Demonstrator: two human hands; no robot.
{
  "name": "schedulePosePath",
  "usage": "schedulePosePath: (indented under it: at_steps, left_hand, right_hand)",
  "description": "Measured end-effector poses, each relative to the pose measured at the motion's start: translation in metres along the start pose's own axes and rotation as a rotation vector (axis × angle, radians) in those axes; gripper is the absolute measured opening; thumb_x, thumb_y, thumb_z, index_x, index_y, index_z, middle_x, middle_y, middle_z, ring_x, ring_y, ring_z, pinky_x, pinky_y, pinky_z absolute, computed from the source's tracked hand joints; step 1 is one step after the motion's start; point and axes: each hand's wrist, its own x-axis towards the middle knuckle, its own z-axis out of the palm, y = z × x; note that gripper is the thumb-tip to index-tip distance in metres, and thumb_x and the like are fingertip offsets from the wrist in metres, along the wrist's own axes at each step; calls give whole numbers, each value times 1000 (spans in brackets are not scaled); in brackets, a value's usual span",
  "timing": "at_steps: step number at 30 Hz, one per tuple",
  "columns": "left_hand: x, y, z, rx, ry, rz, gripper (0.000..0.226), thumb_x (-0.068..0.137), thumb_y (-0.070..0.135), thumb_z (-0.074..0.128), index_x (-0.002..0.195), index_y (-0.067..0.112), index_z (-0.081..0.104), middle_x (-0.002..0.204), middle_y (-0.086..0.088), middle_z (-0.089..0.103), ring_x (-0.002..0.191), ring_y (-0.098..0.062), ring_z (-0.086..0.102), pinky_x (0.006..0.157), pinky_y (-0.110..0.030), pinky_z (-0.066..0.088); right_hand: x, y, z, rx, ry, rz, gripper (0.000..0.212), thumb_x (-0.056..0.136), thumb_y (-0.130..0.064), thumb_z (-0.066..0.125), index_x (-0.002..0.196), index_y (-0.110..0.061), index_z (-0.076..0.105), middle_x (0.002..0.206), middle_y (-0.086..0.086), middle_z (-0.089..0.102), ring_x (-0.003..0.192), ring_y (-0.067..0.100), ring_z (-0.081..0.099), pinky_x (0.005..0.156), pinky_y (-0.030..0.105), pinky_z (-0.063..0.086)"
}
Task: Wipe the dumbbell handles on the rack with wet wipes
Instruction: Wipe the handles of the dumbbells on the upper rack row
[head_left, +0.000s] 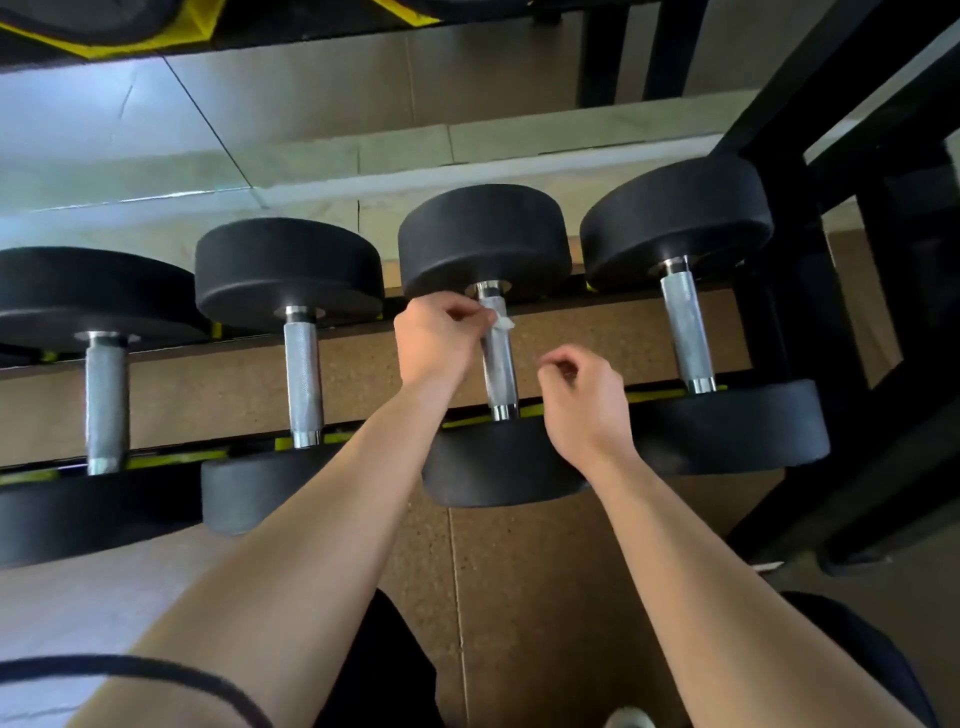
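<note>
Looking down past my own forearms, everything here lines up off the third dumbbell handle (497, 358), counting from my left, so I'll use that as the marker. Nearest to me, my right hand (584, 402) hangs just right of that handle, near its close end, fingers loosely curled with nothing in them and not touching the metal. A bit farther up, my left hand (441, 338) is on the left side of the handle with fingertips pinched on a small wet wipe (501, 318), which is pressed against the far end of the grip right under the far weight head (483, 239). Either side of my marker, the other handles (304, 376) sit in a row on the rack (769, 291), each dumbbell lying across the two rails. Beyond all that is just pale floor. My worry from here: the wipe is a tiny scrunched bit held by fingertips only, so dragging it along the knurling could snag or shred it, or it could slip out and drop through the rack. Also, only rubbing the top face would leave the underside dirty, and I can't see that side at all from up here.
</note>
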Motion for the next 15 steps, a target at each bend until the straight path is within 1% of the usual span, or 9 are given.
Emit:
schedulePosePath:
  at_steps: [2, 3, 6, 9, 11, 13, 15]
  left_hand:
    - [1, -1, 2, -8, 12, -7, 16, 88, 26, 77, 103, 20, 78, 100, 13, 69, 90, 2, 59, 82, -16, 44]
    - [-1, -2, 2, -7, 4, -8, 15, 89, 26, 77, 103, 20, 77, 100, 13, 68, 89, 3, 59, 80, -13, 42]
    - [-9, -13, -1, 75, -66, 16, 10, 88, 27, 78, 97, 23, 78, 90, 16, 68, 83, 6, 60, 70, -8, 40]
    - [-17, -24, -3, 160, -161, 67, 10, 85, 27, 81, 94, 24, 77, 89, 17, 68, 86, 6, 60, 69, -8, 39]
    - [-15, -22, -3, 144, -125, 98, 8, 86, 25, 80, 93, 23, 78, 87, 17, 67, 84, 5, 60, 68, -7, 39]
    - [-7, -15, 0, 70, -27, 109, 6, 88, 22, 77, 93, 21, 79, 84, 17, 68, 82, 6, 60, 68, -6, 39]
    - [3, -7, 5, -12, 65, 97, 7, 90, 20, 75, 96, 20, 79, 86, 14, 69, 80, 8, 59, 67, -2, 38]
  right_hand:
    - [1, 2, 0, 12, 1, -1, 12, 100, -22, 55, 106, -26, 65, 94, -13, 63, 82, 2, 61, 66, 14, 43]
    - [1, 3, 0, 18, 2, -11, 12, 100, -22, 54, 104, -27, 64, 92, -13, 63, 81, 2, 61, 65, 14, 42]
    - [2, 8, 1, 12, 19, -61, 11, 100, -23, 54, 101, -29, 63, 91, -15, 62, 81, -1, 60, 64, 11, 39]
    - [1, 13, 3, 11, 51, -76, 12, 100, -23, 54, 99, -29, 64, 88, -17, 62, 78, -4, 59, 59, 8, 39]
    - [2, 14, 4, 19, 61, -90, 12, 100, -23, 54, 99, -28, 65, 87, -16, 62, 77, -7, 60, 56, 6, 40]
    - [4, 16, 4, 43, 61, -115, 12, 100, -22, 55, 98, -25, 66, 86, -14, 63, 81, -15, 57, 56, 0, 40]
    - [4, 16, 4, 52, 59, -116, 12, 100, -23, 55, 98, -25, 67, 85, -13, 64, 81, -19, 54, 56, -2, 38]
